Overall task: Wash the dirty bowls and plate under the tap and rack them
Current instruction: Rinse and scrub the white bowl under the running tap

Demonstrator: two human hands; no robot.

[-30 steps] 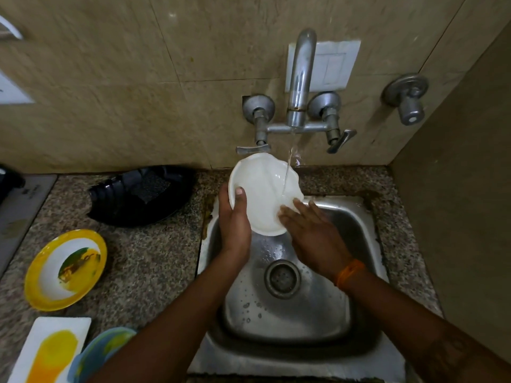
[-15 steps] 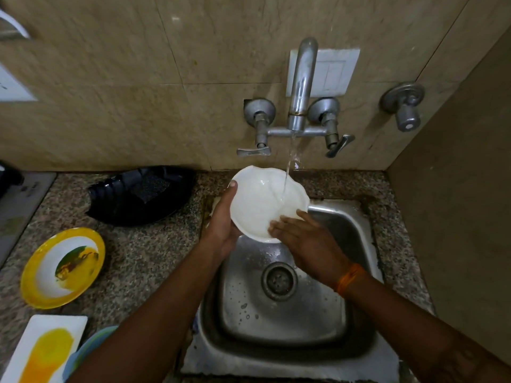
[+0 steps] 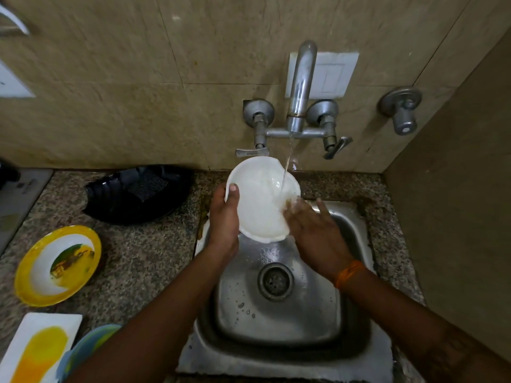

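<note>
Head camera looks down on my left hand (image 3: 224, 217), which grips the round white ceramic bowl (image 3: 258, 199) by its left rim, thumb over the edge, tilted above the back of the steel sink (image 3: 276, 313). My right hand (image 3: 312, 228), fingers straight, presses flat against the bowl's right side where water from the chrome wall tap (image 3: 300, 87) falls. On the speckled granite counter (image 3: 138, 258) to the left sit a yellow-rimmed dirty bowl (image 3: 56, 265), a white rectangular plate smeared yellow (image 3: 38, 349) and a black dish rack (image 3: 138, 193).
</note>
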